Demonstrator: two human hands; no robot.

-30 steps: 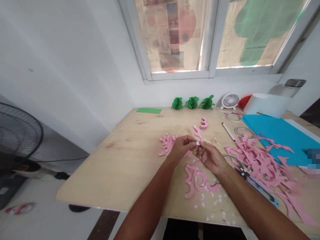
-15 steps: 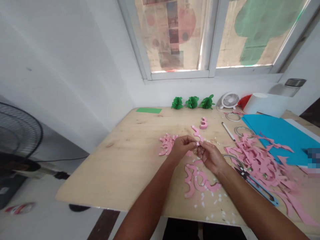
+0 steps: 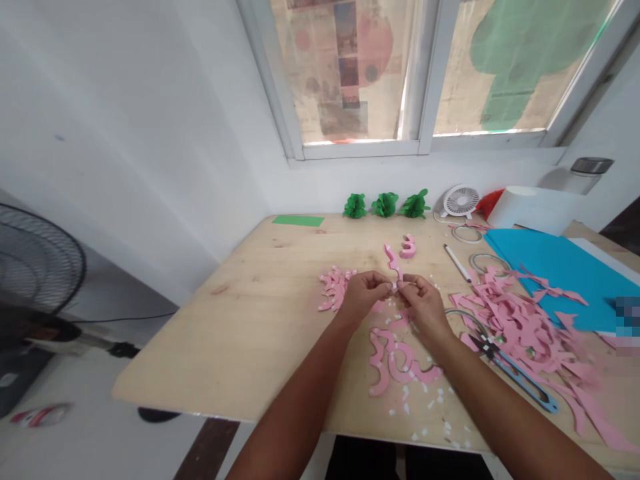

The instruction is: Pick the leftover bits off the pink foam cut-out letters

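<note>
Both hands meet over the middle of the table. My left hand (image 3: 367, 291) pinches the near end of a wavy pink paper cutout (image 3: 393, 259), which extends away from me past the fingertips. My right hand (image 3: 425, 308) grips the same end with thumb and fingers. A tiny white bit shows between the fingertips, too small to name. Left of the hands sits a pile of small pink curved pieces (image 3: 332, 287). Nearer to me lie larger curved pink cutouts (image 3: 380, 380), and a short curved piece (image 3: 409, 247) rests beyond the hands.
Blue-handled thread snips (image 3: 525, 383) and a heap of pink paper scraps (image 3: 520, 320) lie at right, near blue sheets (image 3: 590, 280). A white pen (image 3: 457, 263), tape rings (image 3: 466, 233), green paper shapes (image 3: 385, 205) and a small fan (image 3: 461, 201) are farther back. White bits (image 3: 440, 400) are scattered in front.
The pink cutout has turned slightly and its near end sits closer in the fingers. My right hand has shifted a little left and up, its fingers more bent. The left hand is nearly still.
</note>
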